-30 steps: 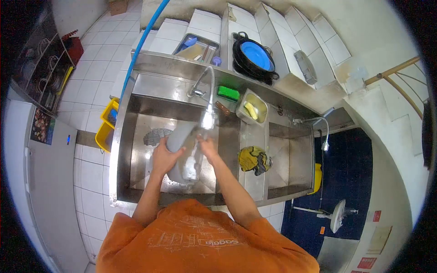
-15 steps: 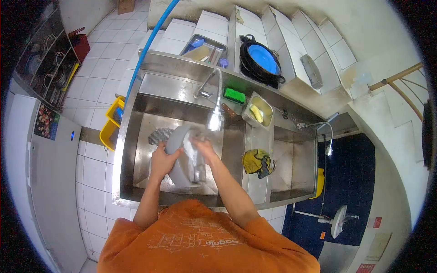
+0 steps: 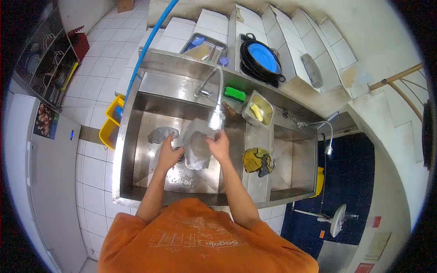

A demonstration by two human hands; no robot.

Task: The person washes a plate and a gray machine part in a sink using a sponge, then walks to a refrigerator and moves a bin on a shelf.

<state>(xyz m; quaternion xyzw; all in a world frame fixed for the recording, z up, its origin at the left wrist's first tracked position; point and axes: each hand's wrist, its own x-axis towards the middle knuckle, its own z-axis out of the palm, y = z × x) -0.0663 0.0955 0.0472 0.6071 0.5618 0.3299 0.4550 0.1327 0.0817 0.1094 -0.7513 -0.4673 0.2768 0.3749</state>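
A grey tub [image 3: 196, 144], smeared by motion, is tilted under the tap head [image 3: 216, 120] in the left sink basin [image 3: 150, 123]. At its left edge is my left hand [image 3: 169, 154], thumb and fingers against the side. My right hand [image 3: 219, 146] grips the opposite edge, close below the tap head. Whitish water or suds show at the tub's lower end. A ridged grey drain cover [image 3: 162, 134] lies on the basin floor just beyond my left hand, and the drain hole [image 3: 181, 156] shows partly beside that hand.
Right of the basin, a yellow-and-dark cloth [image 3: 257, 162] lies on the divider. Behind it stands a metal container [image 3: 258, 110] holding a yellow sponge. A green scrub brush [image 3: 235, 94] and a wooden-handled tool [image 3: 229, 108] rest near the tap. Black pans with a blue bowl [image 3: 262, 58] sit on the tiled step.
The tub has turned and shifted up and right under the tap, uncovering the drain hole. My right hand has moved from inside the tub to its right edge.
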